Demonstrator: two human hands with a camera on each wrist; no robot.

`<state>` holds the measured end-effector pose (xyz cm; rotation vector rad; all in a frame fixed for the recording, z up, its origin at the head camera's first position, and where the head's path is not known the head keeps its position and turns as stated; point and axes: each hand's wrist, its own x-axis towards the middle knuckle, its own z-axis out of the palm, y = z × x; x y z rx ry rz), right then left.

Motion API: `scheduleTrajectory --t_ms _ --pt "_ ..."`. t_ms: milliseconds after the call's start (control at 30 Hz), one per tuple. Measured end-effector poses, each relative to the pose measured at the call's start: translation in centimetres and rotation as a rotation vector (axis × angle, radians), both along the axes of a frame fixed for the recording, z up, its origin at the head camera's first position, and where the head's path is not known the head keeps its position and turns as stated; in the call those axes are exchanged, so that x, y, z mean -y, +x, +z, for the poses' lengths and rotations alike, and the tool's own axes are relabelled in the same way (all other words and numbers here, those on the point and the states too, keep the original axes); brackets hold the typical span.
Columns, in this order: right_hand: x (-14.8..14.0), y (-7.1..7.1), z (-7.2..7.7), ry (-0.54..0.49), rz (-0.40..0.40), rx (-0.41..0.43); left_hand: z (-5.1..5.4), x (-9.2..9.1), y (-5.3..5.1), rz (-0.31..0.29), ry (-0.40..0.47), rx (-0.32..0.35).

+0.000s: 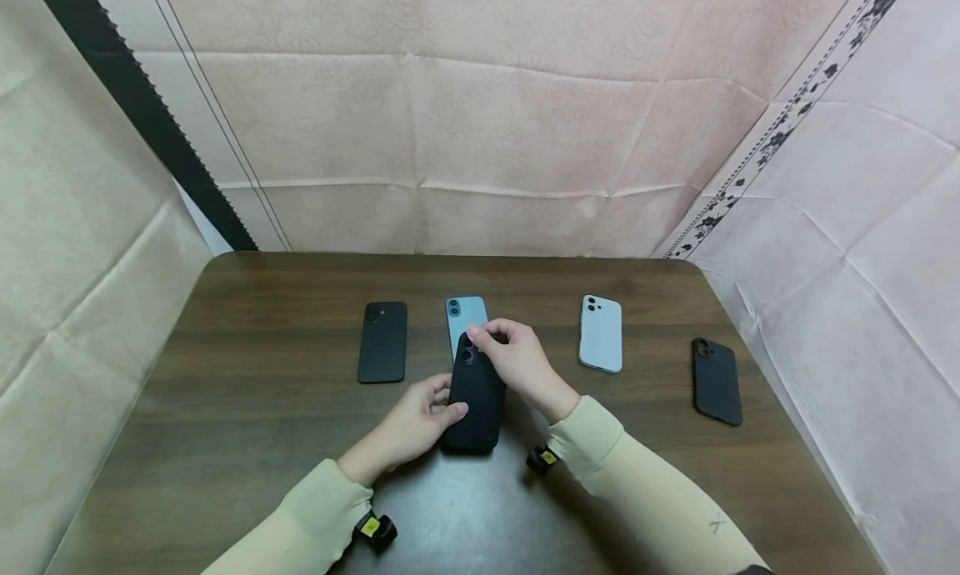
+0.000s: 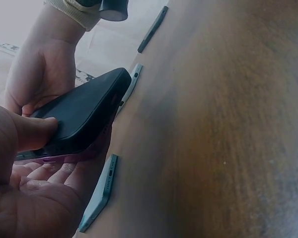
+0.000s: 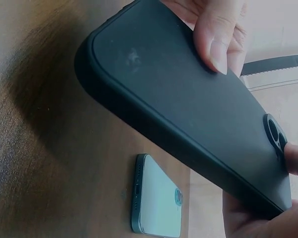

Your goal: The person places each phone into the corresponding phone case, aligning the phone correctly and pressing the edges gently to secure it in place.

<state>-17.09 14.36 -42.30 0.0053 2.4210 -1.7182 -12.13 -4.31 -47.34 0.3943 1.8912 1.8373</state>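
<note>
Both hands hold a purple phone in a black case [image 1: 477, 396] above the table, its back turned up. My left hand [image 1: 420, 421] grips the lower left edge, thumb on the back and fingers beneath. My right hand [image 1: 522, 362] pinches the top end, its thumb beside the camera lenses [image 3: 274, 131]. In the left wrist view a purple phone edge [image 2: 92, 152] shows below the black case [image 2: 87, 111]; whether the case is fully seated I cannot tell. Just behind, a light blue phone [image 1: 467, 312] lies on the table, partly covered by the held phone.
On the brown wooden table [image 1: 262, 442], a black phone [image 1: 382, 342] lies to the left. A white phone [image 1: 601, 333] is at the back right, and a black phone case or cased phone [image 1: 717, 383] lies farther right. Patterned cloth [image 1: 487, 125] hangs behind the table.
</note>
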Motion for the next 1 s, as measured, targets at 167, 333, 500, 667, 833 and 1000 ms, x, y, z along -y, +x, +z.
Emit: scheduleTrajectory --t_ms 167,333,500,667,833,1000 --pt "0.14 0.04 -0.05 0.008 -0.001 -0.007 0.16 0.04 0.13 0.003 0.011 0.003" --pt "0.35 0.14 0.16 0.006 0.004 -0.007 0.33 0.13 0.22 0.008 0.018 0.010" --pt "0.51 0.14 0.30 -0.002 0.005 0.000 0.36 0.20 0.19 0.016 0.022 0.014" --pt "0.70 0.07 0.35 0.001 -0.002 0.000 0.29 0.30 0.23 0.021 0.015 0.011" --pt "0.88 0.07 0.51 0.010 -0.010 -0.001 0.23 0.35 0.19 0.025 -0.003 0.007" --pt "1.01 0.04 0.61 -0.001 -0.011 -0.005 0.18 0.44 0.11 0.020 0.005 0.006"
